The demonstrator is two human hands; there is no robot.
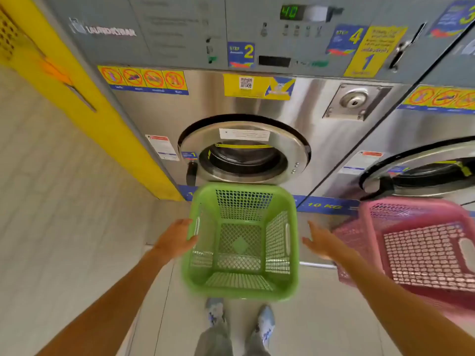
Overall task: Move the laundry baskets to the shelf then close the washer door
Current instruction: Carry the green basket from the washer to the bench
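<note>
Pale floor tiles fill the bottom of the frame, where a green basket sits at centre. Left hand touches its left rim with straight fingers; right hand hovers spread just beside its right rim, with a pink basket at far right. Behind, at centre, the washer door looks pushed to.

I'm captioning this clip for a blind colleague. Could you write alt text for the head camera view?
A person's open left hand touches the left rim of an empty green laundry basket on the floor before a front-loading washer, while the open right hand reaches toward its right side. A pink basket sits to the right, before a second washer.
</note>
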